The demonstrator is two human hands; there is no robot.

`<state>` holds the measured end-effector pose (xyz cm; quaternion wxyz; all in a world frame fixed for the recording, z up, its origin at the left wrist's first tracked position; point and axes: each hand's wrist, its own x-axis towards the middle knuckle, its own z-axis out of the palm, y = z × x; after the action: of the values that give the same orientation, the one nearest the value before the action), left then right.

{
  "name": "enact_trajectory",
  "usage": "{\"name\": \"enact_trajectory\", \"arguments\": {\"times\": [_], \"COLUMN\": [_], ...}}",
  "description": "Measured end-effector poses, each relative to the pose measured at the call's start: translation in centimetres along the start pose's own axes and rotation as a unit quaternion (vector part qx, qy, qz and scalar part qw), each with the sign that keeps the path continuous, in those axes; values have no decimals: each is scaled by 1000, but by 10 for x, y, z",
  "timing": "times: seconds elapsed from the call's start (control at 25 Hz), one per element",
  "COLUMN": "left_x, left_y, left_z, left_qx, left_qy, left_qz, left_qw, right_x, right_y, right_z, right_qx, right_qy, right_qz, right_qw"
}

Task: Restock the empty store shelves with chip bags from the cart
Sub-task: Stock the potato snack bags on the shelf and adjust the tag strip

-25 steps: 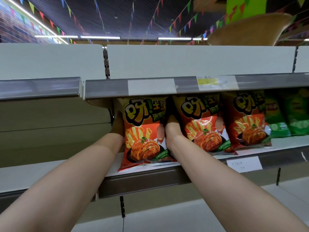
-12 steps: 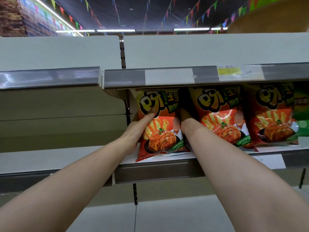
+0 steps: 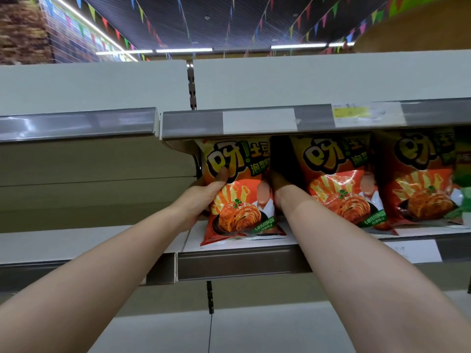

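The orange chip bag (image 3: 239, 200) stands at the left end of the shelf (image 3: 242, 264), under the upper price rail (image 3: 193, 124). The left hand (image 3: 201, 202) grips its left edge, with the thumb pressed on the front and the other fingers hidden behind the bag. The right hand (image 3: 280, 192) reaches into the dark gap between this bag and the second bag (image 3: 339, 189) just to the right; its fingers are lost in shadow, so I cannot tell if they are apart or clamped on something.

Left grip (image 3: 201, 200) holding leftmost chip bag (image 3: 240, 197) on shelf (image 3: 237, 264), right grip (image 3: 281, 190) tucked beside it
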<state>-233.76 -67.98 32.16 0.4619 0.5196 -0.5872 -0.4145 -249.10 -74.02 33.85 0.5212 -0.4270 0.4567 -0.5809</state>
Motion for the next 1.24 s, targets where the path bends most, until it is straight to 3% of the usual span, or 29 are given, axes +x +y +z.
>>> {"name": "enact_trajectory", "arguments": {"times": [0.16,0.52,0.8,0.92,1.12,1.24], "left_x": [1,3,4,1,-3,-13], "left_y": [0,2,2,2,4,8], "left_z": [-5,-8,3,8,21,30], "left_qx": [7,20,7,12,-6,13], "left_qy": [-1,-19,-1,6,144,217], "left_qz": [-7,-6,9,0,87,99], "left_qw": [1000,1000,1000,1000,986,971], "right_x": [2,6,-35,-71,-114,-126], "right_y": [2,-1,-17,-24,-24,-17], "right_z": [6,7,-6,-16,-60,-72], "right_qx": [29,-47,12,-99,-279,-305], "right_qy": [-3,-32,45,55,82,37], "right_qz": [-26,-63,-71,-148,-305,-336], "right_qw": [999,996,996,982,907,890]}}
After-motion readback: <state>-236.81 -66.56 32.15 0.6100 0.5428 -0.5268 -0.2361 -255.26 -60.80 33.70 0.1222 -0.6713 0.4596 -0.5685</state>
